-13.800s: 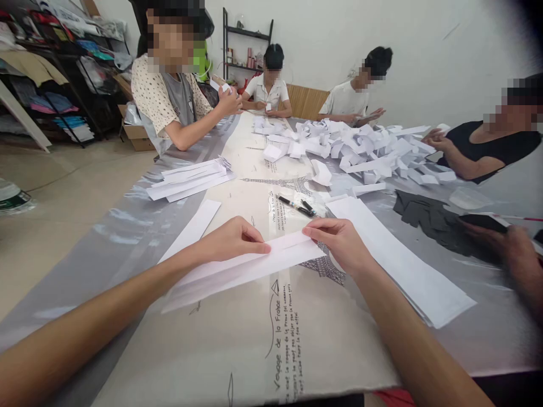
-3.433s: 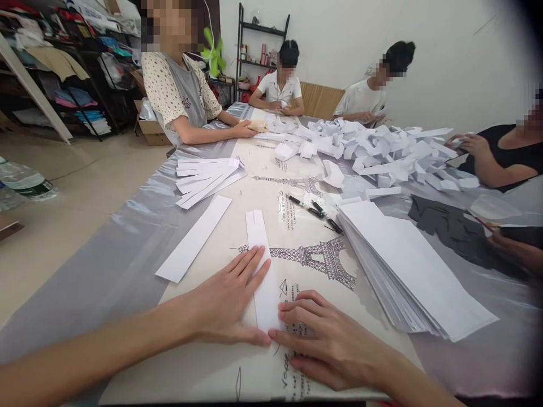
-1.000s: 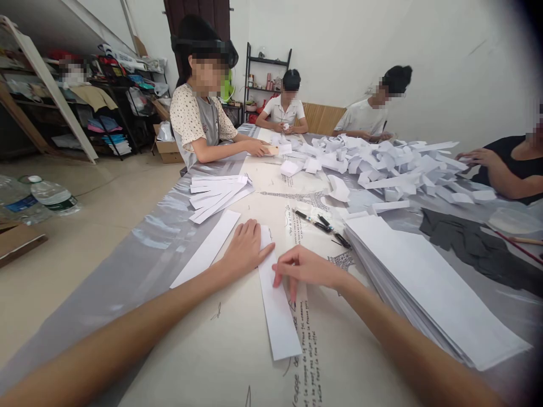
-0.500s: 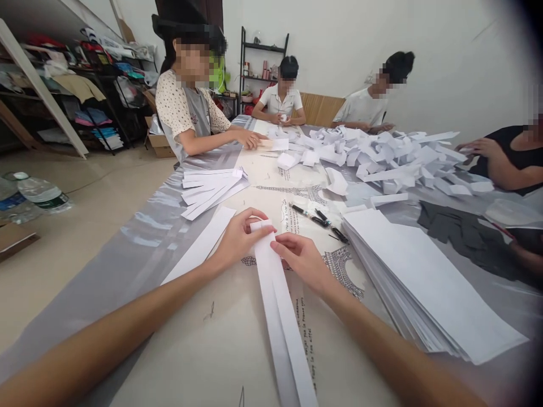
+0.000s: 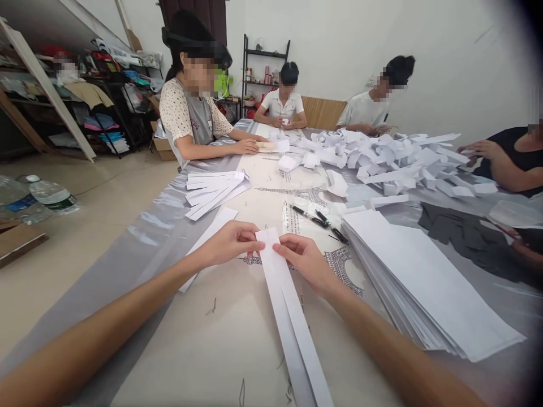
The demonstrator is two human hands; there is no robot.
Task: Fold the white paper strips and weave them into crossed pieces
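Note:
A long white paper strip, doubled over so two layers fan apart toward me, runs from my hands to the bottom edge. My left hand pinches the left side of its far end between thumb and fingers. From the right, my right hand grips the same end, thumb on top and fingers curled behind. Beyond my left forearm lies another white strip flat on the table. Farther off sits a fanned bundle of white strips.
A thick stack of white paper sheets lies at the right. Black pens rest beside it. A heap of folded paper pieces covers the far right. Several co-workers sit around the table. Plastic bottles stand on the floor.
My left hand has shifted slightly down and left, from over the strip's end to its left edge. The strip's near end has swung a little right. The co-worker at left has drawn a hand back.

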